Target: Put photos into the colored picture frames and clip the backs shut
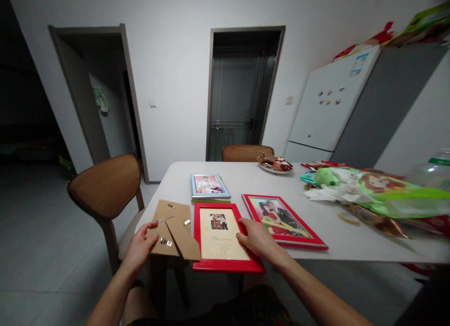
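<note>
White tabletop: left hand pinches backing board, right hand rests open on red frame.

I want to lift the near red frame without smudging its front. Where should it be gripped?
Best by its near rail, from the table's front edge: the red frame lies flat and appears to overhang that edge, so fingers could reach beneath. The right hand already rests on its right rail; the left hand holds the brown backing board.

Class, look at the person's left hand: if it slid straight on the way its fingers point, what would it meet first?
Probably the red frame: the left hand already holds the brown backing board, fingers pointing right towards it.
</note>
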`<action>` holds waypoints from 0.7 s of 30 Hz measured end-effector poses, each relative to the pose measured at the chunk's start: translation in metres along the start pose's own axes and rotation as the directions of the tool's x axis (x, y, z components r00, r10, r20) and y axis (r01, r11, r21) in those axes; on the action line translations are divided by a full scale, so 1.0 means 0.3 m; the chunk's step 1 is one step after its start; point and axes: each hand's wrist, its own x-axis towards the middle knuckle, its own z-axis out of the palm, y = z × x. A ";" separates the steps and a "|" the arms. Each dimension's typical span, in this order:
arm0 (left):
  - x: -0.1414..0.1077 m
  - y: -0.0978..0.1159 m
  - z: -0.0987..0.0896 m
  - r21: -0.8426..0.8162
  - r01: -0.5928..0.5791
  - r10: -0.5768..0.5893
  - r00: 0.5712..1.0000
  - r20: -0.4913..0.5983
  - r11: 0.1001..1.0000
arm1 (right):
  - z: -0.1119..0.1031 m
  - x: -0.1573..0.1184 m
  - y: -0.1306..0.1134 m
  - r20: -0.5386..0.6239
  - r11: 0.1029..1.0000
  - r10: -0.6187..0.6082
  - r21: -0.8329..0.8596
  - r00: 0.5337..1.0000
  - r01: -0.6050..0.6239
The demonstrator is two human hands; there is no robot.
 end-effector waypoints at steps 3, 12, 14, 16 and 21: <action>0.014 -0.025 -0.014 0.237 -0.094 0.095 0.995 0.003 0.967 | 0.011 0.009 -0.009 0.005 1.000 0.018 0.001 1.000 -0.018; -0.002 -0.032 0.047 0.670 -0.242 0.334 0.943 -0.008 0.701 | -0.019 0.040 -0.001 0.101 0.851 0.215 0.469 0.971 -0.237; -0.024 0.008 0.096 0.652 -0.312 0.407 0.913 0.006 0.691 | -0.037 0.033 -0.014 0.195 0.652 0.225 0.698 0.955 -0.296; -0.056 0.056 0.160 0.592 -0.374 0.438 0.898 0.039 0.714 | -0.057 0.024 -0.031 0.274 0.424 0.211 0.839 0.939 -0.340; -0.139 0.127 0.366 0.417 -0.551 0.463 0.834 0.300 0.723 | -0.098 0.013 -0.072 0.282 0.179 0.145 0.935 0.948 -0.305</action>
